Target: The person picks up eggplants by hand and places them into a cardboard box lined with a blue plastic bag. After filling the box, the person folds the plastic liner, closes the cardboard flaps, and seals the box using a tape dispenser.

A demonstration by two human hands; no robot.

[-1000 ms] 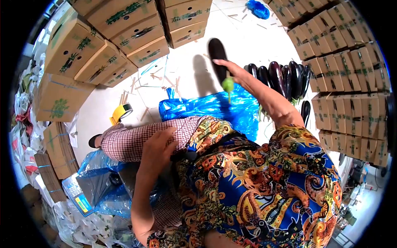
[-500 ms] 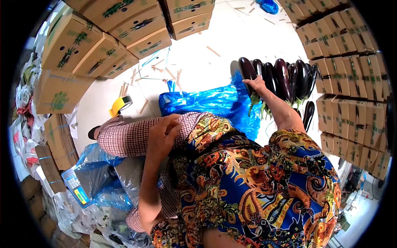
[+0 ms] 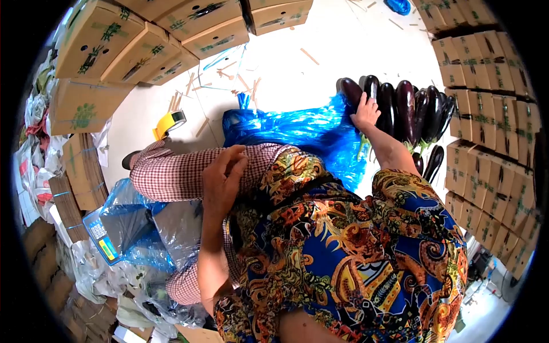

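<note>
My right hand (image 3: 366, 112) lies with fingers stretched over the left end of a row of dark purple eggplants. Its fingertips point up at the gap between the leftmost eggplant (image 3: 350, 90) and the eggplant beside it (image 3: 372, 87). A crumpled blue plastic bag (image 3: 291, 128) is spread on the floor, its right end next to that hand. Above my checked trouser leg (image 3: 171, 177), my left hand (image 3: 226, 174) is held with loosely bent fingers and nothing visible in it.
Stacked cardboard cartons stand at the upper left (image 3: 94, 43) and the right (image 3: 486, 108). A yellow tape roll (image 3: 170, 124) and cardboard strips lie on the floor. A plastic-wrapped scale (image 3: 103, 237) sits at lower left, near piled clear bags (image 3: 97, 274).
My right hand has loosened from the leftmost eggplant, its fingers now extended. That eggplant lies tilted, lower beside the row. My left hand stays over the leg; the view has shifted slightly.
</note>
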